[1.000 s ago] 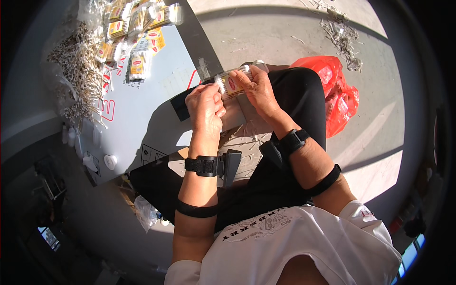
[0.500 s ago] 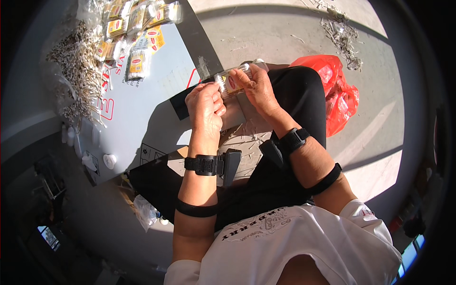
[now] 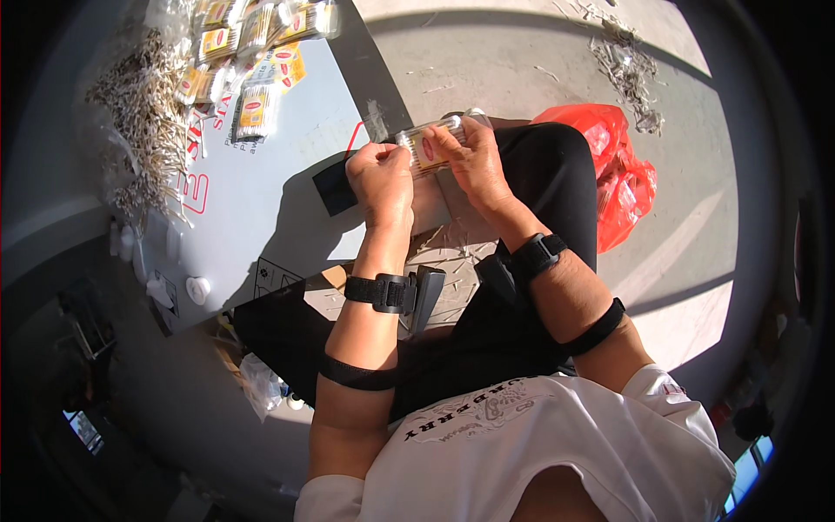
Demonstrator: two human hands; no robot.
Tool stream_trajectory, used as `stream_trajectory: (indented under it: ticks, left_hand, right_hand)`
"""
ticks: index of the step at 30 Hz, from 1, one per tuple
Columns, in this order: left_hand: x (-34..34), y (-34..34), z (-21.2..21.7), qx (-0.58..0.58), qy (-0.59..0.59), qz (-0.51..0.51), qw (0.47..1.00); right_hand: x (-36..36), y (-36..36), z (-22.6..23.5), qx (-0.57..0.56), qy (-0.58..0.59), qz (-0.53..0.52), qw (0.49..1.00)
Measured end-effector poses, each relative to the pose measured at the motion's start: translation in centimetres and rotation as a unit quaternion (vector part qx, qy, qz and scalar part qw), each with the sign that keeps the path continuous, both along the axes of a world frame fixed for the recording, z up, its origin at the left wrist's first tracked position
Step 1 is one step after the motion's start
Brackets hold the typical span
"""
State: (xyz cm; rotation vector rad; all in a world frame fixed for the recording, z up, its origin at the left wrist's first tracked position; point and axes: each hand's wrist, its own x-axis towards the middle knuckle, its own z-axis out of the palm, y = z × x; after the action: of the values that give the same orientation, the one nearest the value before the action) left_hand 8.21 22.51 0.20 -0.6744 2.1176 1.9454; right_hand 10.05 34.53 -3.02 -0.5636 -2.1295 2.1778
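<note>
A clear packet of cotton swabs (image 3: 426,148) with a yellow and white card in it is held up above the near corner of the table. My right hand (image 3: 481,172) grips it from the right, the thumb lying across its front. At the packet's left end, my left hand (image 3: 381,184) is closed in a pinch, its fingertips against the wrap's edge. What exactly those fingertips pinch is partly hidden by the hand itself.
Several filled swab packets (image 3: 254,113) lie on the grey table (image 3: 300,130), beside a large heap of loose swabs (image 3: 143,113). A white round lid (image 3: 198,290) rests near the table's edge. A red plastic bag (image 3: 622,187) sits on the floor beyond my knee; scattered swabs (image 3: 628,70) lie farther off.
My left hand has shifted slightly right and turned, its knuckles now more upright at the packet's end. The right hand and the packet have barely moved.
</note>
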Motion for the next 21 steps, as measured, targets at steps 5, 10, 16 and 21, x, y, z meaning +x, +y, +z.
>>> stream_trajectory:
  ticks: [5, 10, 16, 21]
  left_hand:
    - [-0.1, 0.5, 1.7, 0.083, -0.059, 0.027, 0.994]
    - [0.2, 0.4, 2.7, 0.208, -0.109, 0.073, 0.969]
    - [0.4, 0.0, 2.7, 0.213, -0.124, 0.080, 0.966]
    - [0.3, -0.2, 2.3, 0.097, -0.074, 0.001, 0.993]
  right_hand:
    - [0.2, 0.3, -0.3, -0.060, 0.028, -0.002, 0.998]
    - [0.0, 0.2, -0.9, -0.067, 0.030, 0.000, 0.997]
    - [0.0, 0.2, -1.0, -0.035, 0.003, -0.004, 0.999]
    - [0.0, 0.2, -0.2, -0.069, -0.001, -0.001, 0.998]
